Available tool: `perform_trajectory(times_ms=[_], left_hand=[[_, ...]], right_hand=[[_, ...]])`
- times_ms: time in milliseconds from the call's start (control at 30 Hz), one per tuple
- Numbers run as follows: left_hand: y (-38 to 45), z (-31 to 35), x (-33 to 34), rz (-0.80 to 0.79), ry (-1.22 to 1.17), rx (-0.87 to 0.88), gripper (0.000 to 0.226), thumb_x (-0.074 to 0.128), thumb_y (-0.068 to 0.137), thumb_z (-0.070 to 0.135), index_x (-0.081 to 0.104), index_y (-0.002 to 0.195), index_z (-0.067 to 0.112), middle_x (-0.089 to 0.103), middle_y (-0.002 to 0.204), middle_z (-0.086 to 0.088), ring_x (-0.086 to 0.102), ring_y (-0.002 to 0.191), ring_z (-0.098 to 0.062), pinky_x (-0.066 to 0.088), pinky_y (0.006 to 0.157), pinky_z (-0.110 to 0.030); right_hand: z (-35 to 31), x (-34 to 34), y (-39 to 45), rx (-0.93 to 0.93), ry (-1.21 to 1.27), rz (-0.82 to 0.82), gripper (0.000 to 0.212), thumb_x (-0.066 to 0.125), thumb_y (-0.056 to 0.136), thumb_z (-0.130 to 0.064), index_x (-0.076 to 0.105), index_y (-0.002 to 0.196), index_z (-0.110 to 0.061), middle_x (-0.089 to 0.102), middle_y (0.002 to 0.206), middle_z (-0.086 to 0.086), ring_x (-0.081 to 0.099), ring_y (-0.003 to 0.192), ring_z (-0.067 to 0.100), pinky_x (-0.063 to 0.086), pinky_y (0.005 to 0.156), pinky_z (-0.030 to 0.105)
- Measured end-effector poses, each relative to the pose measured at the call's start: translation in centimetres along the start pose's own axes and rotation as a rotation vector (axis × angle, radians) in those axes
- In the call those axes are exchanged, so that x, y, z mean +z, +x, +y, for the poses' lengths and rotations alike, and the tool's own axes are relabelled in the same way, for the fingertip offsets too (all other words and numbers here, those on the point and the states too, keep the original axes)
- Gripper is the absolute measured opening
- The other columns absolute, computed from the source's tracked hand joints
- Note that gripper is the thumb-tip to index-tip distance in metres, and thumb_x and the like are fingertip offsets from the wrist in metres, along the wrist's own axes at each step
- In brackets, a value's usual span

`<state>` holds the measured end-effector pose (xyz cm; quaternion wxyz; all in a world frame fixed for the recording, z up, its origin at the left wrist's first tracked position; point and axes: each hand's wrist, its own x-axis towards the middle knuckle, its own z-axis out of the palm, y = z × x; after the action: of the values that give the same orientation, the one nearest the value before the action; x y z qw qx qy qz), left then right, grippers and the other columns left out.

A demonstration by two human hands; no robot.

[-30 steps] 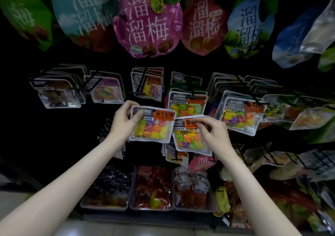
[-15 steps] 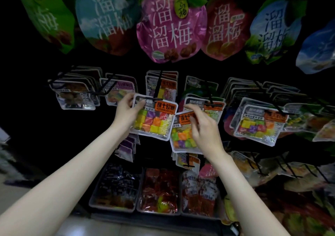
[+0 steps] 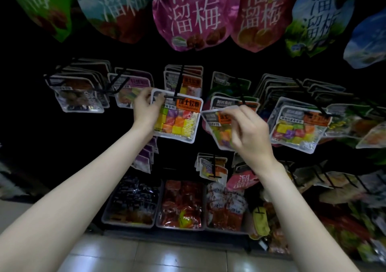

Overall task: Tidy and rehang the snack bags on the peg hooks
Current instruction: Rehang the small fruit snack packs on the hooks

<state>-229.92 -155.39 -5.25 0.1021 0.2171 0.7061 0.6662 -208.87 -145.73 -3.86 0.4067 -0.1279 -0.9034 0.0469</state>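
Observation:
My left hand [image 3: 146,109] grips the upper left corner of a clear bag of coloured candy cubes with an orange label [image 3: 177,119]. The bag's top edge sits right at the tip of a black peg hook [image 3: 179,83], in front of more bags of the same kind. My right hand [image 3: 248,131] pinches the top of a second candy cube bag [image 3: 217,129] and holds it up beside the first, in front of another hook's bags [image 3: 231,104].
Large plum snack bags [image 3: 194,14] hang overhead. More peg hooks with small bags run left [image 3: 77,96] and right [image 3: 298,125]. Below stand several trays of packets [image 3: 179,204] above a tiled floor. The back wall is dark.
Both hands have risen with their bags. The left bag has come up to the centre hook's tip; the right bag moved up and to the right.

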Motion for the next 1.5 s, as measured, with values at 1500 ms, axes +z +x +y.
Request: perform_trajectory(times_ms=[1500], left_hand=[[0.3, 0.7, -0.5, -0.098, 0.059, 0.012, 0.012, 0.056, 0.090, 0.007, 0.051, 0.098, 0.014, 0.058, 0.091, -0.001, 0.056, 0.090, -0.018, 0.044, 0.073, -0.025]], right_hand=[[-2.4, 6.5, 6.7, 0.422, 0.245, -0.454, 0.040, 0.046, 0.097, -0.012, 0.044, 0.137, -0.014, 0.050, 0.138, 0.007, 0.045, 0.125, 0.026, 0.031, 0.094, 0.025]])
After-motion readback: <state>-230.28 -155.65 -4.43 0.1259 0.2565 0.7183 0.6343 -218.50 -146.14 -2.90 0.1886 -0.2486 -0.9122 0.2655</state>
